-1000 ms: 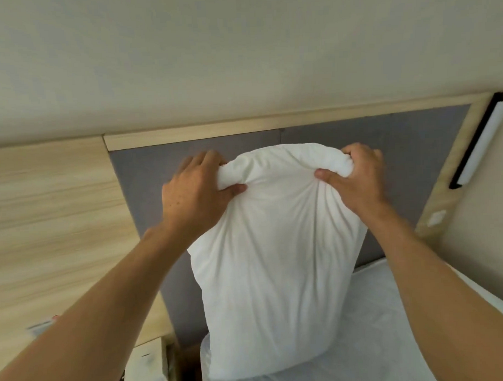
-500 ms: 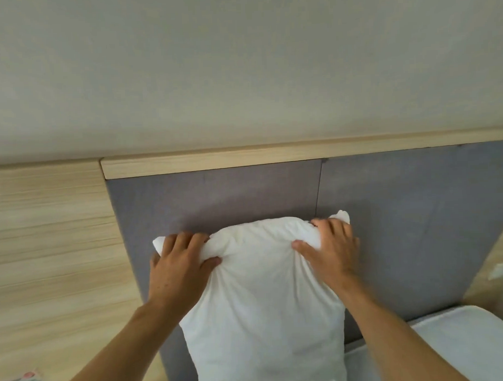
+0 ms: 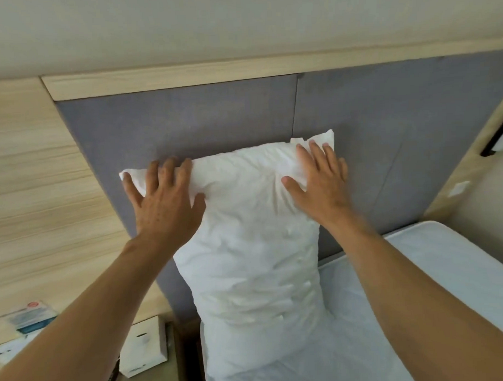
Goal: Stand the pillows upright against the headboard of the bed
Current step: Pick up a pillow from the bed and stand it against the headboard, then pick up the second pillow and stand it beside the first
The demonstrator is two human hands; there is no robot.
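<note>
The pillow (image 3: 255,247) is stood on end at the head edge of the mattress (image 3: 461,282), near its left corner, and is leaned back against the grey padded headboard (image 3: 213,120). Its white case is creased, and its two upper corners are turned outward. Its lower end is set on the white sheet.

The left hand (image 3: 165,204) is laid flat over the upper left corner of the pillow, the fingers spread and pressed into the fabric, the thumb stretched toward the middle; nothing is pinched. The right hand (image 3: 321,182) is laid in the same way over the upper right corner, fingers fanned open, the palm pressed on the case. Both forearms are reached in from the lower corners of the view.

The headboard is capped by a pale wood rail (image 3: 183,78), and a wood panel (image 3: 30,183) is seen to its left. Below that panel a white box (image 3: 144,348) and some papers (image 3: 29,315) are seen on a surface beside the bed. A dark wall lamp (image 3: 496,142) is fixed at the right edge.
</note>
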